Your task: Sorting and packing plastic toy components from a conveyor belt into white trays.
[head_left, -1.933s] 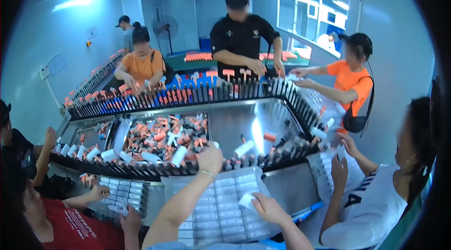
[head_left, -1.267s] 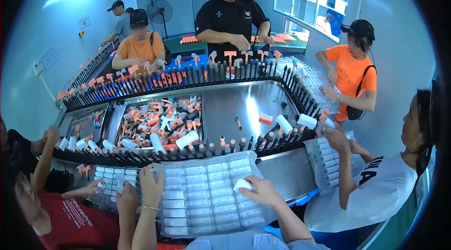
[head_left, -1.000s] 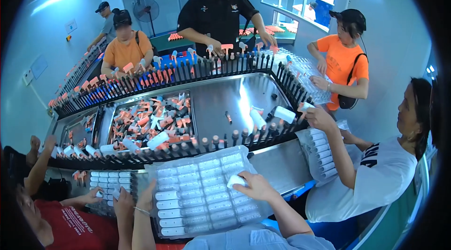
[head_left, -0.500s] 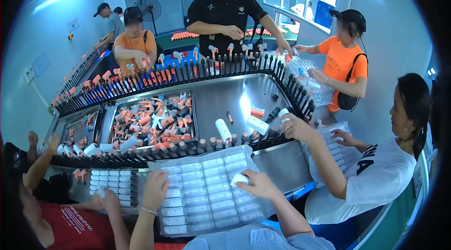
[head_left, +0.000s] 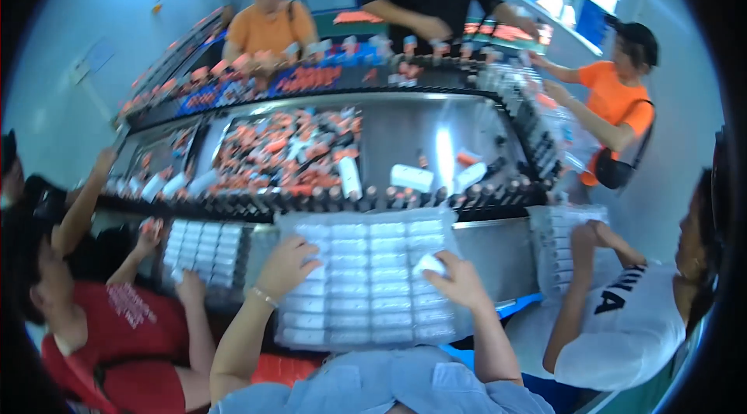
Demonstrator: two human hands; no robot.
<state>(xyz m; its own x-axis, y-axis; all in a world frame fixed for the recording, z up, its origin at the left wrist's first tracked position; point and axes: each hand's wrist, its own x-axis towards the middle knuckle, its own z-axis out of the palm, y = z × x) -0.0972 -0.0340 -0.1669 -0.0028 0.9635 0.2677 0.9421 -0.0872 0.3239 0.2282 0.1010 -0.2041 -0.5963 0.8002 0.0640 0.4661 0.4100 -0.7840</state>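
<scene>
A clear plastic blister tray [head_left: 289, 219] lies in front of me, its rows of slots running across. White casings [head_left: 302, 319] fill the lower part of its left column. Over that column's upper part, my left hand [head_left: 291, 266] bends its fingers and thumb inward; motion blur hides what is between them. My right hand [head_left: 459, 282] pinches a loose white casing [head_left: 429, 264] above the tray's right-hand column.
Behind the tray runs a rack of upright dark posts [head_left: 334, 194]. Beyond it, a metal bin [head_left: 362, 157] holds orange, black and white parts. Several white casings [head_left: 411, 177] lie on the steel top. Co-workers sit close on both sides, with a filled tray [head_left: 204, 247] at left.
The whole view has shifted and blurred. My left hand has moved a little down and in over the left column. My right hand still holds its casing, now farther toward the tray's right edge.
</scene>
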